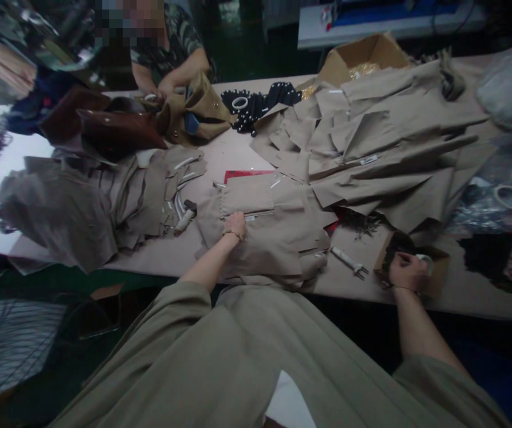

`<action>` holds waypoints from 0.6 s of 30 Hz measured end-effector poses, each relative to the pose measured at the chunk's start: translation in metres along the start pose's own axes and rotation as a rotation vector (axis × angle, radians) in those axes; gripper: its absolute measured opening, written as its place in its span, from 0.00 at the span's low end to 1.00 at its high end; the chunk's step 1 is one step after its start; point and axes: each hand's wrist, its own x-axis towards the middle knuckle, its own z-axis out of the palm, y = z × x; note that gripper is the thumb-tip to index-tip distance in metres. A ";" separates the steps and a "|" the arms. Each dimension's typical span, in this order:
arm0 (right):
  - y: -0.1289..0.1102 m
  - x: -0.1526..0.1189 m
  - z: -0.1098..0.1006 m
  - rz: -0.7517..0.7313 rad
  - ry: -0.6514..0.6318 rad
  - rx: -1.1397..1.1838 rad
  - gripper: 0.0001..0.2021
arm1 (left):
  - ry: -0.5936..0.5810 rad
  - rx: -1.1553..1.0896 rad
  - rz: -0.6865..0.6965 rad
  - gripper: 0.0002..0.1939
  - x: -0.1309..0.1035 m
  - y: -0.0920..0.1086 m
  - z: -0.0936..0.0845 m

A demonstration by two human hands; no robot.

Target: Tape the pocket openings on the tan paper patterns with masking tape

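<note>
My left hand (236,226), with a bracelet at its wrist, rests on a stack of taupe cloth pieces (273,249). Its fingers are bent at the lower edge of a folded cloth panel (247,196) on top and appear to grip it. A small white label lies beside the fingertips. To the right, my right hand (408,272) reaches into a small cardboard box (439,274) holding dark small items and a white ring-shaped roll. Thumb and fingers are pinched together there; what is between them is too small to tell.
A pale-handled tool with forked end (349,261) lies between the hands; another dark-headed tool (186,217) lies left. Cloth heaps (380,137) flank the stack. Across the table a person (179,59) handles a tan bag (200,113). Brown bags (122,128) and plastic wrap (474,208) lie around.
</note>
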 end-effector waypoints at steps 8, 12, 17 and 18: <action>-0.192 -0.085 0.009 -0.724 -0.208 0.188 0.18 | 0.104 -0.055 0.354 0.15 0.008 -0.037 0.001; -0.301 -0.137 0.044 -1.038 -0.468 0.170 0.18 | 0.102 -0.068 0.376 0.15 0.023 -0.041 0.005; -0.364 -0.154 0.088 -1.151 -0.623 0.066 0.18 | 0.108 -0.098 0.457 0.17 0.036 -0.048 0.010; -0.369 -0.153 0.093 -1.124 -0.637 0.055 0.17 | 0.111 -0.096 0.465 0.17 0.038 -0.049 0.011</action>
